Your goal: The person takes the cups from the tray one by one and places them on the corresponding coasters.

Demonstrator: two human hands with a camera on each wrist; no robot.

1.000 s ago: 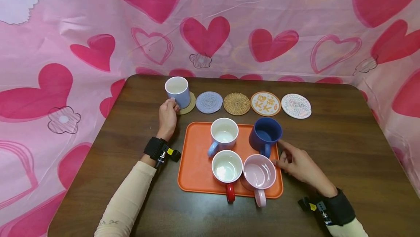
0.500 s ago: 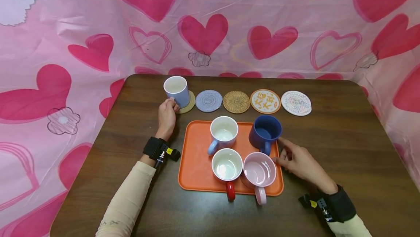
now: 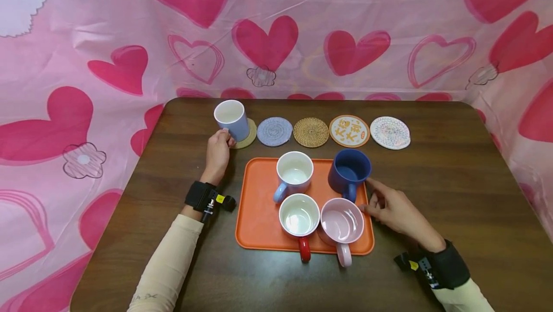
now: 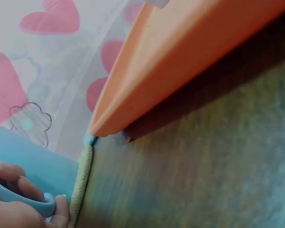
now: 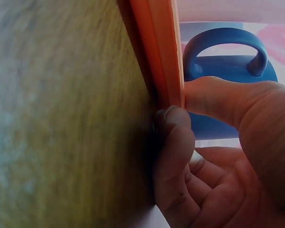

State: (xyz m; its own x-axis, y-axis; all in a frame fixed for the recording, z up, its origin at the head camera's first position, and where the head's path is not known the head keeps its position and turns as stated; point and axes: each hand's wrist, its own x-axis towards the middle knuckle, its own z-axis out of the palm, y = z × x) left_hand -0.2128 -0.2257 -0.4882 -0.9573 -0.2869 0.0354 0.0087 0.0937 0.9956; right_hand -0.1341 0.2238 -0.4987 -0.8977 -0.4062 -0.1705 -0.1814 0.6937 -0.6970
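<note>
My left hand (image 3: pixel 218 153) grips the handle of a light-blue mug (image 3: pixel 233 126) with a pale inside, at the table's far left. Fingers curl through that handle (image 4: pixel 40 206) in the left wrist view. The mug stands upright over the left part of an olive round coaster (image 3: pixel 248 139), hiding much of it. My right hand (image 3: pixel 395 209) pinches the right edge of an orange tray (image 3: pixel 256 206), thumb on top and a finger under the rim (image 5: pixel 165 57). Nearest it on the tray are a dark-blue mug (image 3: pixel 350 175) and a pink mug (image 3: pixel 341 225).
Also on the tray are a white mug with a blue handle (image 3: pixel 294 173) and one with a red handle (image 3: pixel 299 216). Behind it lie a blue coaster (image 3: pixel 274 132), a woven brown coaster (image 3: pixel 311 132), an orange-rimmed coaster (image 3: pixel 349 131) and a white speckled coaster (image 3: pixel 390 133).
The left hand and the light-blue mug have edged slightly left over the olive coaster. The right hand keeps its pinch on the tray. The head view has shifted a little.
</note>
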